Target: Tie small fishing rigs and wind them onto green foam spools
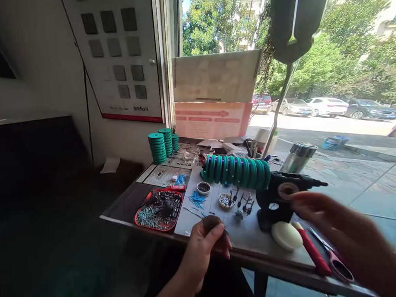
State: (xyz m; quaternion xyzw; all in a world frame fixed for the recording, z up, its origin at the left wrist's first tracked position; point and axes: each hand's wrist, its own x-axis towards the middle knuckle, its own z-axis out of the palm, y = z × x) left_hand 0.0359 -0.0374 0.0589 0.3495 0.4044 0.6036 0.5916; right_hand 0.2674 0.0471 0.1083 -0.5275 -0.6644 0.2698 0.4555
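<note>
My left hand [204,242] is closed in a pinch at the front edge of the table. A small dark piece shows between its fingers, too covered to name. My right hand [328,213] is smeared by motion at the right, its fingertips beside a tan ring [285,191] on a black stand [265,209]. Whether those fingers hold anything is not clear. From the stand a row of teal spools [238,171] reaches left over the table. Below it are a small bowl of white beads [226,201] and several dark clips on thin upright wires [244,204].
A red tray [136,218] of small metal parts stands at left, near a bowl of dark beads [203,188] and blue strips [197,199]. Stacked teal spools [157,148] are behind. At right lie a cream rounded object [286,236], a red-handled tool [314,252] and scissors [340,266].
</note>
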